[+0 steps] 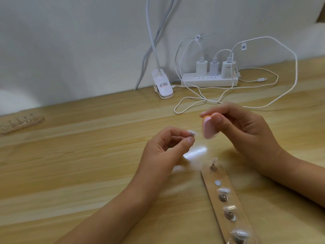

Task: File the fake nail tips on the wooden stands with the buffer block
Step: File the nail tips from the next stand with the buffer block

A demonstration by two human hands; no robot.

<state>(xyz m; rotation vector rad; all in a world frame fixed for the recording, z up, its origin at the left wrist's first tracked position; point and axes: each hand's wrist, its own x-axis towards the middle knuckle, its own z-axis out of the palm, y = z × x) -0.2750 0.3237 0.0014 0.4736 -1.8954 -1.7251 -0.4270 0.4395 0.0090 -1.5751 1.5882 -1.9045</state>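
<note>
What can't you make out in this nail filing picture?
- The buffer block is motion-blurred in the head view; contact with the nail tip in the left hand is unclear.
- The near stand is cut off by the bottom edge.
- The far stand is too small at the left; its tips can't be counted.
</note>
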